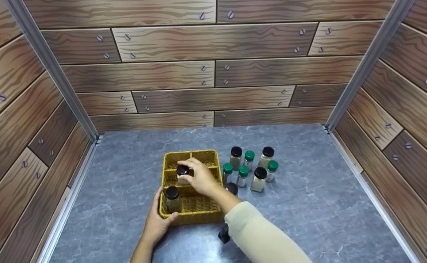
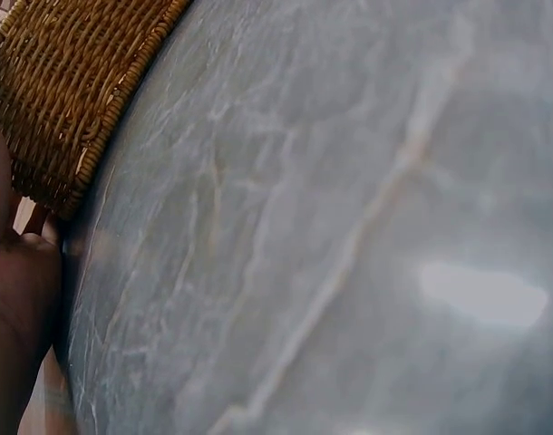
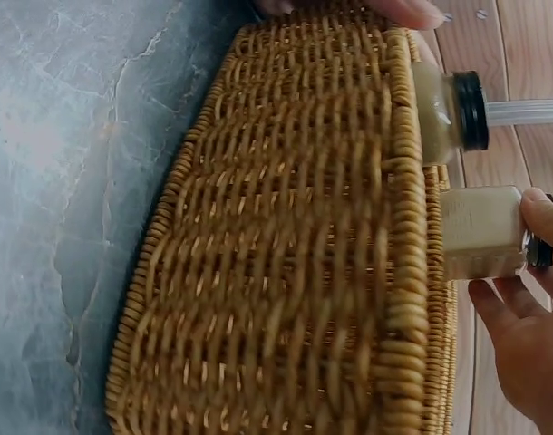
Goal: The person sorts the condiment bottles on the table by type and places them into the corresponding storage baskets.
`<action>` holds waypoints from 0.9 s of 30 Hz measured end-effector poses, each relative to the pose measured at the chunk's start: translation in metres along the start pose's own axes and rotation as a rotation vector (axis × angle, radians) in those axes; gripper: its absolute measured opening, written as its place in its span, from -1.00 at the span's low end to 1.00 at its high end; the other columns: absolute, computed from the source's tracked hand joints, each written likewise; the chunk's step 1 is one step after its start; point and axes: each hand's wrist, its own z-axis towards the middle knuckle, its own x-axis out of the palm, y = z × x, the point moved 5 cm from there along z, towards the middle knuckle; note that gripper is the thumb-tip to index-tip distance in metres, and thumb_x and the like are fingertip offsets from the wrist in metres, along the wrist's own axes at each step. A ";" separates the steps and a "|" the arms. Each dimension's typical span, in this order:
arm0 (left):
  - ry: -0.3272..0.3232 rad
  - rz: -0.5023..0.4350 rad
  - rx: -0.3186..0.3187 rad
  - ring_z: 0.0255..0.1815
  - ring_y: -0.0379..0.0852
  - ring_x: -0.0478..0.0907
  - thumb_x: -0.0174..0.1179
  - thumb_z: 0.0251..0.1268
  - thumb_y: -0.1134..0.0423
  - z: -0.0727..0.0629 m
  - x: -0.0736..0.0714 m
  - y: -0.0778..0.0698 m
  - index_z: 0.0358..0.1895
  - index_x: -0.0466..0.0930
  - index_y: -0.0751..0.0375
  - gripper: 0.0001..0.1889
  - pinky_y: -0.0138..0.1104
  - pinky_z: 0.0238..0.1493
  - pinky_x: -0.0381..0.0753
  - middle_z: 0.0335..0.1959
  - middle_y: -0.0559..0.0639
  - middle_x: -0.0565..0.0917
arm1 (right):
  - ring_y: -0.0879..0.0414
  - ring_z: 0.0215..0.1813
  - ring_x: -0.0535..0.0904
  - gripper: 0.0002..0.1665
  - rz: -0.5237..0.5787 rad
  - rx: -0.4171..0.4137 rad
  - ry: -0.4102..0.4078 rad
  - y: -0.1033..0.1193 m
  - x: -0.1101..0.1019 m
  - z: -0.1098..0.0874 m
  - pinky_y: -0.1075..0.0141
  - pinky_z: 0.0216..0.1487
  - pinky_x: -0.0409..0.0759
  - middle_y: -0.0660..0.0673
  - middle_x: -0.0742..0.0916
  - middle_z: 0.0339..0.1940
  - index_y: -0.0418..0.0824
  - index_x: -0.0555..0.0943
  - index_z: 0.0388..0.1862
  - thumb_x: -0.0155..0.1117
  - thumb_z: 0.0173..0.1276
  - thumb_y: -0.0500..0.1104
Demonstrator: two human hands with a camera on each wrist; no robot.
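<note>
A yellow-brown wicker basket [image 1: 198, 218] with dividers stands on the table. My left hand [image 1: 155, 223] grips its front left corner, thumb at the front and fingers along the left side. My right hand [image 1: 202, 179] pinches a spice jar [image 3: 483, 231] by its black lid [image 1: 182, 170]. This jar is upright over the middle left compartment, its lower part hidden by the basket's rim in the right wrist view. Another black-lidded spice jar [image 1: 172, 200] stands in the front compartment, at the left. I cannot tell whether the held jar touches the compartment floor.
To the basket's right stand several spice jars, some with black lids [image 1: 260, 173], others with green lids [image 1: 272, 166]. One black-lidded jar [image 1: 231, 188] is partly hidden by my right forearm. Wood-patterned walls [image 1: 213, 73] enclose the grey marbled table [image 1: 125, 164].
</note>
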 end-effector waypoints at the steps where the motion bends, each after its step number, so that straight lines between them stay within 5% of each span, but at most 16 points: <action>1: 0.001 -0.002 0.002 0.34 0.12 0.60 0.66 0.10 0.19 0.000 0.000 0.000 0.77 0.07 -0.07 0.19 -0.23 0.32 0.59 0.62 0.29 0.44 | -0.11 0.41 0.67 -0.35 -0.001 0.001 0.002 -0.001 0.002 0.001 0.07 0.53 0.59 -0.11 0.72 0.37 -0.08 0.65 0.47 0.53 0.40 -0.15; 16: 0.004 0.045 0.021 0.48 0.22 0.52 0.68 0.07 0.16 -0.003 0.001 0.001 0.77 0.07 -0.03 0.21 0.02 0.46 0.51 0.62 0.30 0.45 | -0.12 0.40 0.68 -0.38 -0.080 -0.008 0.018 -0.016 0.022 0.003 0.00 0.55 0.56 -0.14 0.77 0.35 -0.06 0.73 0.38 0.60 0.33 -0.08; 27: -0.009 0.045 0.038 0.40 0.18 0.58 0.69 0.07 0.18 0.000 -0.001 0.001 0.76 0.09 -0.04 0.21 -0.06 0.39 0.56 0.59 0.32 0.48 | -0.09 0.33 0.73 -0.39 -0.086 -0.029 0.015 -0.016 0.027 0.013 0.02 0.49 0.61 -0.11 0.81 0.27 -0.09 0.75 0.35 0.62 0.33 -0.05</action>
